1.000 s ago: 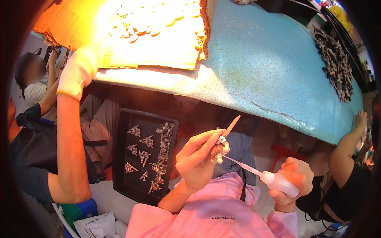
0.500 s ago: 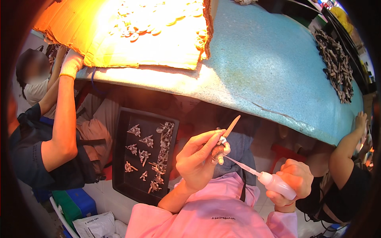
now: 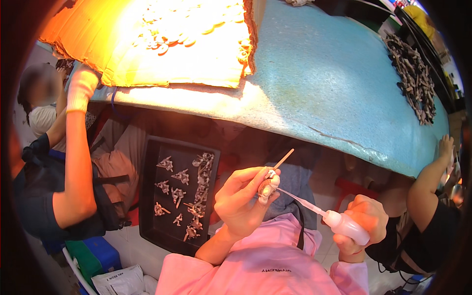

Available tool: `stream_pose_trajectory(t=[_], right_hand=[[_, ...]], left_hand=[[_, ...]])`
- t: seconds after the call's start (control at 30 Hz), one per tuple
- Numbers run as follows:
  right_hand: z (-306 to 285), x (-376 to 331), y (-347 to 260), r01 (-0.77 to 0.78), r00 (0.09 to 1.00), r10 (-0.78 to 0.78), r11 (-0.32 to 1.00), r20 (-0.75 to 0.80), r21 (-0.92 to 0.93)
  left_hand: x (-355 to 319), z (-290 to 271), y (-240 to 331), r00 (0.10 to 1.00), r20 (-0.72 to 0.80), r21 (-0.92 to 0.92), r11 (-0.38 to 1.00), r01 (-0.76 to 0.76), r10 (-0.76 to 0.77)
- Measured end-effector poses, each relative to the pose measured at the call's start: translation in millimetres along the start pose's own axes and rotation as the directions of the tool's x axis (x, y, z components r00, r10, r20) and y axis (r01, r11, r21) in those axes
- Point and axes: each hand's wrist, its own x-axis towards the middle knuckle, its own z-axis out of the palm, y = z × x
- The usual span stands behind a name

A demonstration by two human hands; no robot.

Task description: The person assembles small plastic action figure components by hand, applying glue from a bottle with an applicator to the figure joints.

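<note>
Near the centre of the frame, a small brown-and-white figurine [image 3: 269, 187] is held up by the left hand [image 3: 240, 200], its grip clamped on the piece between thumb and fingers. From the figurine's top, a thin tan strip [image 3: 284, 159] is pointed toward the upper right. At lower right of centre, a pale squeeze bottle [image 3: 345, 226] is clasped in the right hand [image 3: 367, 219], the grip closed around its body. The bottle's long nozzle [image 3: 300, 200] is aimed leftward, its tip right by the figurine; whether contact is made cannot be told.

Left of centre, a black tray [image 3: 153, 233] is seen, with similar small figures [image 3: 180, 176] spread out on its left and crowded in a column on its right. Across the top, a blue worktop [image 3: 324, 88] is shown, with brightly lit cardboard [image 3: 196, 76] at upper left and a heap of dark pieces [image 3: 412, 81] at upper right. At the left, a co-worker's gloved hand [image 3: 82, 89] is placed by the cardboard.
</note>
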Motion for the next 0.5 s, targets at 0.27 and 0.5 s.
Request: stream_pose_trajectory(t=[0.27, 0.5], right_hand=[[-0.6, 1.2, 3.6, 0.038, 0.999, -0.038, 0.999, 0.015, -0.017], [-0.2, 1.4, 2.3, 0.027, 0.999, -0.025, 0.997, 0.024, -0.075]], left_hand=[[-2.1, -4.5, 3.2, 0.997, 0.018, 0.082, 0.994, 0.067, -0.069], [-2.5, -4.8, 0.8, 0.997, 0.014, 0.061, 0.996, 0.071, -0.072]])
